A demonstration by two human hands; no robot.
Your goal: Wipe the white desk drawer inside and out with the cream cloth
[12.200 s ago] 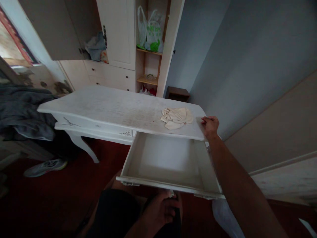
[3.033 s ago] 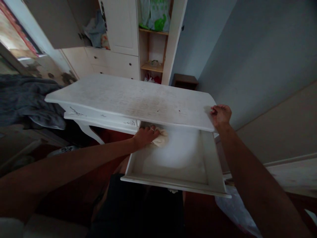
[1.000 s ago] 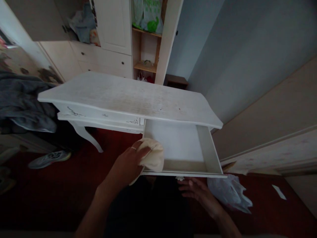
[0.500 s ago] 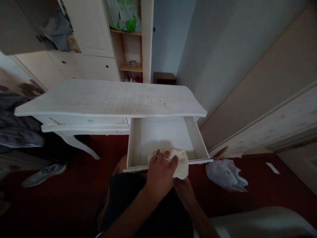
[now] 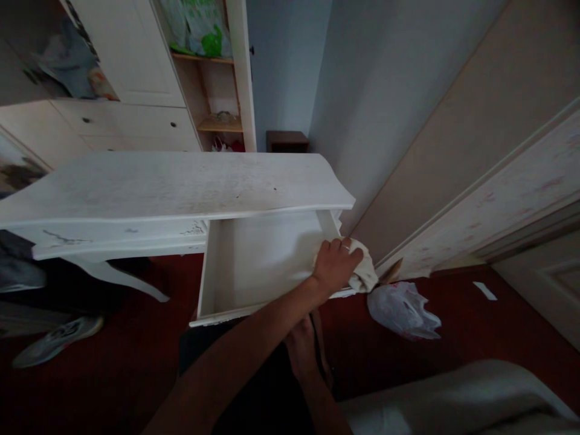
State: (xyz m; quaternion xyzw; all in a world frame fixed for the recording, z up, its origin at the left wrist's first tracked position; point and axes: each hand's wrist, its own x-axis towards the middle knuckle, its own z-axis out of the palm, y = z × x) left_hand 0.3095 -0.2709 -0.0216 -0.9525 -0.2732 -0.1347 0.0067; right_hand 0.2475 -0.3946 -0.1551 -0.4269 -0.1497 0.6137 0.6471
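Observation:
My left hand (image 5: 336,266) is closed on a cream cloth (image 5: 364,273), pressing it against the front right corner of the pulled-out drawer (image 5: 222,316). The cloth hangs over the drawer's right side and bunches beyond my fingers. The drawer belongs to a white desk (image 5: 149,181), and its white bottom is bare where it shows. My right hand (image 5: 302,341) is low in front of the drawer, below my left forearm, with its fingers curled. What it holds, if anything, is hidden.
A plastic bag (image 5: 403,309) lies on the red floor right of the drawer. A shoe (image 5: 58,341) shows at the left. Behind the desk stand a white cabinet (image 5: 136,124) with open shelves and a small brown box-like piece (image 5: 287,138). A pale wall closes off the right.
My left hand has carried the cloth right, from the middle of the drawer front to its right corner. My right hand is lower and further left in view. The camera view has turned right.

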